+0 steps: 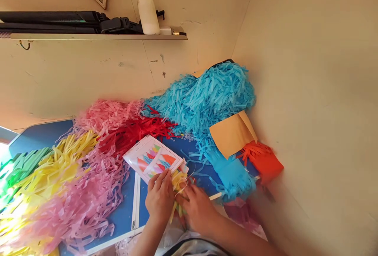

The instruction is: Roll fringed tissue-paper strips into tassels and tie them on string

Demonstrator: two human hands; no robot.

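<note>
A flat printed packet (pixel 158 157) with pictures of coloured tassels lies tilted at the table's front edge. My left hand (pixel 160 199) is closed on its lower edge, fingertips over the printed face. Yellow paper tassel strips (pixel 178 181) bunch at the packet's near end, with a thin pale string looped over them. My right hand (pixel 196 207) is closed on these strips, close beside my left hand. Some strips hang between the two hands; the fingertips of my right hand are partly hidden.
On the blue table (pixel 125 209) lie heaps of light blue fringe (pixel 203 94), pink fringe (pixel 109 114), red fringe (pixel 132 132), lilac fringe (pixel 79 201), yellow fringe (pixel 41 181) and green fringe (pixel 22 165). Brown paper (pixel 233 132) and orange fringe (pixel 267 163) sit right. A bottle (pixel 148 14) stands on the wall shelf (pixel 97 36).
</note>
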